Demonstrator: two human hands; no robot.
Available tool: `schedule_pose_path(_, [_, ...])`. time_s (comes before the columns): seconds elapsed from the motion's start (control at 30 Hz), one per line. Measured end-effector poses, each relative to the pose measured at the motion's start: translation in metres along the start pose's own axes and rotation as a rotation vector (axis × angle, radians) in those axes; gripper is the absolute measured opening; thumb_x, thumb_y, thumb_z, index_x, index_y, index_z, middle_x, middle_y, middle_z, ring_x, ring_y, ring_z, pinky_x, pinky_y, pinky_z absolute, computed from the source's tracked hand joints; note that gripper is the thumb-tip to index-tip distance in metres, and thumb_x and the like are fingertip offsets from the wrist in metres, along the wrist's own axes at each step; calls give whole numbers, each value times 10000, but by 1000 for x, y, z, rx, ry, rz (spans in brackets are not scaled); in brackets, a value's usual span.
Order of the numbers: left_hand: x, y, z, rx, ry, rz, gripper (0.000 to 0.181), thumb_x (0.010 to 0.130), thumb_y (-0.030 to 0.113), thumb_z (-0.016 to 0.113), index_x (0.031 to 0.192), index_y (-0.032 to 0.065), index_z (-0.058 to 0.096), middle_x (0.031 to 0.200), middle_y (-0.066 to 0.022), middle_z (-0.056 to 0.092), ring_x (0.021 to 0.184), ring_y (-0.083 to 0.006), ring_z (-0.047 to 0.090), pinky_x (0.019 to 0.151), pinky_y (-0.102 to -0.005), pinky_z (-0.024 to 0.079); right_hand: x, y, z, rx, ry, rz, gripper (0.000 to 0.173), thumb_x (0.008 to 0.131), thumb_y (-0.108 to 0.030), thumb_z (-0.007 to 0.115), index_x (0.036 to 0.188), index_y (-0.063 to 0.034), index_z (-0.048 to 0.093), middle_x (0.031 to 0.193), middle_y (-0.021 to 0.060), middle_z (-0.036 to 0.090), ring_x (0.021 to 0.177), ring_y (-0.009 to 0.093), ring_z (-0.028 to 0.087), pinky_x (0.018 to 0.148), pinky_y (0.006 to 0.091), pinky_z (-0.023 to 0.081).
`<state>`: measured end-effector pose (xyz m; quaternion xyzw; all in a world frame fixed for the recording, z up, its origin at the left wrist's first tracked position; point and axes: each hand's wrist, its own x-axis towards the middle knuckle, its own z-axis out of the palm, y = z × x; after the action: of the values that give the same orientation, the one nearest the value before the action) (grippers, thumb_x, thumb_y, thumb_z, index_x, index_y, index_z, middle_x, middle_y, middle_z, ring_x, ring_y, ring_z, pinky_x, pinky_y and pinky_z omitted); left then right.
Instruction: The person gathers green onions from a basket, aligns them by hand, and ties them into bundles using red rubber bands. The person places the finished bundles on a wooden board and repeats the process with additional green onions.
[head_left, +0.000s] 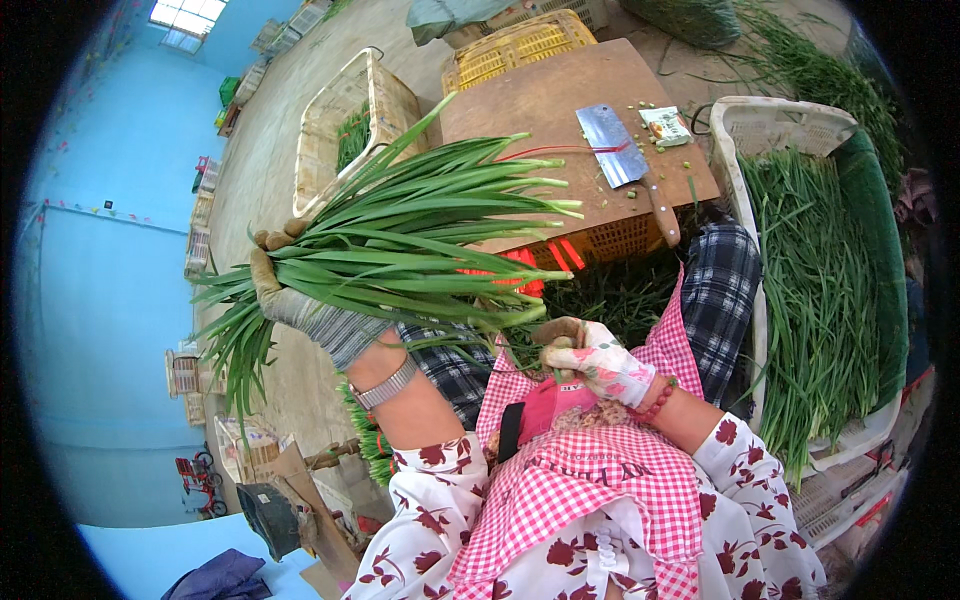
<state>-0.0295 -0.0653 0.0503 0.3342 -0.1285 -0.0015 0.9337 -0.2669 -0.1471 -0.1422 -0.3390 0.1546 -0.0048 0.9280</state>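
Note:
My left hand (289, 277), in a grey knit glove with a brown palm, grips a loose bunch of green garlic chives (405, 225) by its leafy part. The pale stem ends fan out to the right, above my lap. My right hand (589, 358), in a white floral glove with a brown palm, pinches a thin green piece below those stem ends. A cleaver (613, 146) with a wooden handle lies on the brown board (525, 105) in front of me, a red tie across its blade. Red ties (525, 274) hang below the board's near edge.
At right stands a white plastic crate (757, 300) full of loose chives (814, 292). Another white crate (409, 97), holding tied bunches, stands beyond my left hand. A small packet (665, 126) and stem trimmings lie by the cleaver. Yellow crates (517, 49) stand behind the board.

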Motion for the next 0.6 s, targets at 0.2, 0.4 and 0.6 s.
schedule_pose_path(0.2, [-3,4,6,0,-35,8,130,898,214,573,865,95,615,759,-35,633,814,-238,624,771,-410,526,-11,2,-20,-1471,179,-415,298,751,-226,730,1019,-111,669,944,118,670,857,324,643,758,410,512])
schedule_pose_path(0.4, [-11,-4,9,29,-72,-53,156,920,226,547,886,94,622,758,-25,639,825,-231,626,789,-424,529,-17,-51,36,-1268,322,-1098,278,712,-177,730,973,-126,650,983,64,625,938,267,600,785,409,459])
schedule_pose_path(0.6, [-17,-13,14,27,-158,-143,161,945,232,519,931,106,618,792,-8,659,864,-220,623,824,-459,524,-2,-38,29,-1486,409,-947,453,697,-264,735,1129,-176,635,1134,85,555,1081,305,499,916,473,362])
